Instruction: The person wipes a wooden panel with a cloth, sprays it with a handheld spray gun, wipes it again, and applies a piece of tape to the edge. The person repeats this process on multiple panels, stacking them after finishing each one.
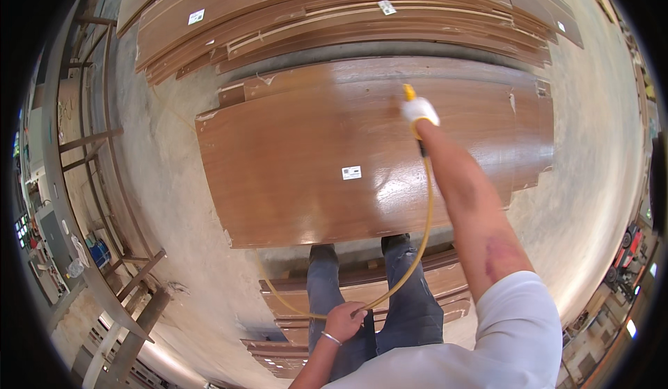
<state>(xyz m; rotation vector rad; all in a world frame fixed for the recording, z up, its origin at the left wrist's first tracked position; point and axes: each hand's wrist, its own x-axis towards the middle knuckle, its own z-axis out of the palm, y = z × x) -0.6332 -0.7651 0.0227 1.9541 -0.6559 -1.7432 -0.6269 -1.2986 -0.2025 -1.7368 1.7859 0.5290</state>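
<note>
- My right hand (420, 113), in a white glove, is closed around the yellow tool (409, 92); both are over the far part of the brown panel (278, 159), and I cannot tell if the tool touches it.
- The yellow hose (427, 211) hangs from this hand, crosses the panel's near edge and curves down to my other hand.
- My left hand (343, 321), which is bare, has its fingers curled on this hose, on the near side of the panel.
- A white label (351, 172) lies on the panel.
- Beyond the panel is a stack of boards (431, 20).
</note>
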